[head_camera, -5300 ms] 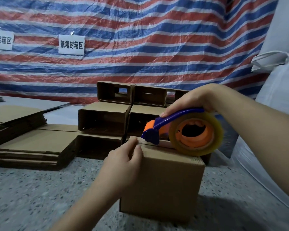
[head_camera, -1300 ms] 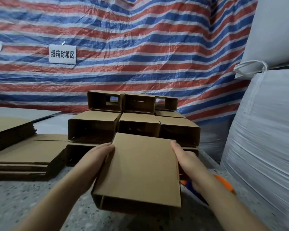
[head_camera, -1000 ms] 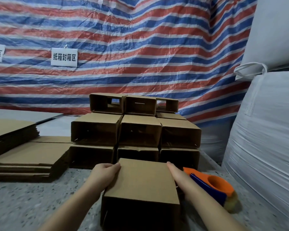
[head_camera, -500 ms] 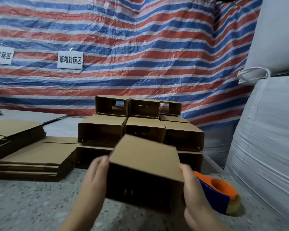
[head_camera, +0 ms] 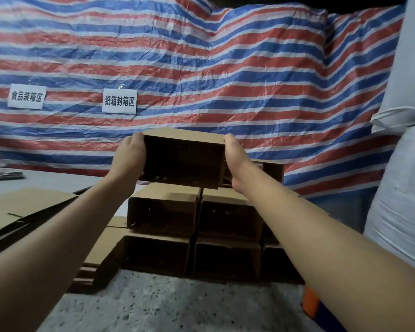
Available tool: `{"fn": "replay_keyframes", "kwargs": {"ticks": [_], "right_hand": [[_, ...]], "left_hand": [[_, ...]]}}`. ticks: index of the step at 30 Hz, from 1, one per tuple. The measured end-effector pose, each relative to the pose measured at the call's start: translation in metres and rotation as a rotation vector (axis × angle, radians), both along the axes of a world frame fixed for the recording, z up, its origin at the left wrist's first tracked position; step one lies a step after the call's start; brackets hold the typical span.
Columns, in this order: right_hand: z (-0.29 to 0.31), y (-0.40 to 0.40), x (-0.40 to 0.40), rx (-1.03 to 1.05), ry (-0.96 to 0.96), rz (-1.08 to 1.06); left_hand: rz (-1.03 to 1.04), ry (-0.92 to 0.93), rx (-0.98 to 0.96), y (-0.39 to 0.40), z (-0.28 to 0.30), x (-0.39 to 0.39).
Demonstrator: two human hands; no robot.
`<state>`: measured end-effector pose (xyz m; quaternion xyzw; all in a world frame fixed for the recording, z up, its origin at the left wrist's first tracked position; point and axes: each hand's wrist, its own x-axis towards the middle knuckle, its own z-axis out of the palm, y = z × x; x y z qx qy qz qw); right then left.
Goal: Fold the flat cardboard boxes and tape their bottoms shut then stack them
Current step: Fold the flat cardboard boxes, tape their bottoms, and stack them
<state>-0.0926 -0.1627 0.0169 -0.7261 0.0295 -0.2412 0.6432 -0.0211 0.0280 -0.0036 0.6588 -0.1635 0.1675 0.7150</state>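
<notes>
Both hands, my left hand (head_camera: 130,156) and right hand (head_camera: 235,156), are gripping the folded box (head_camera: 182,161) by its sides above the stacked boxes (head_camera: 197,221).

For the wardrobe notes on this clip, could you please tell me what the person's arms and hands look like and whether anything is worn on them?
Both forearms are bare as far as the view shows: no sleeves or cuffs. The left hand and right hand wear no gloves, and no watch, bracelet or ring is visible, though the fingers are mostly hidden.
</notes>
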Motion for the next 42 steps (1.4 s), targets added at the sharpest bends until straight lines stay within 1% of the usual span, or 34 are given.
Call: {"fn": "replay_keyframes", "kwargs": {"ticks": [4,7,14,18,22,25,27,29,33,35,37,39,42], "right_hand": [[-0.006,0.001,0.059,0.016,0.061,-0.043],[-0.011,-0.002,0.089,0.010,0.089,-0.075],[-0.032,-0.009,0.139,0.010,0.139,-0.087],[-0.051,-0.012,0.150,0.020,0.181,-0.074],[-0.055,-0.012,0.150,0.053,0.195,-0.096],[-0.050,-0.012,0.146,0.073,0.175,-0.095],[-0.047,-0.012,0.141,0.077,0.173,-0.100],[-0.045,-0.013,0.134,0.062,0.172,-0.122],[-0.038,-0.025,0.116,0.021,0.113,-0.206],[-0.038,-0.029,0.104,-0.010,0.080,-0.267],[-0.042,-0.032,0.089,-0.037,0.068,-0.296],[-0.050,-0.035,0.073,-0.047,0.064,-0.319],[-0.063,-0.038,0.048,-0.068,0.045,-0.359]], "left_hand": [[0.079,0.012,0.089,0.000,0.000,0.052],[0.099,0.018,0.176,0.000,-0.009,0.082],[0.108,0.025,0.230,-0.002,-0.033,0.129],[0.105,0.003,0.256,-0.001,-0.051,0.142],[0.083,-0.021,0.303,-0.001,-0.054,0.144],[0.012,0.059,0.233,-0.002,-0.050,0.138],[-0.069,0.105,0.227,-0.001,-0.051,0.135],[-0.095,0.108,0.244,0.002,-0.052,0.132],[0.105,0.041,0.281,0.020,-0.059,0.119],[0.175,0.022,0.352,0.033,-0.068,0.108],[0.223,0.057,0.503,0.045,-0.082,0.097],[0.283,0.079,0.739,0.055,-0.102,0.087],[0.303,0.015,1.077,0.066,-0.137,0.069]]}}
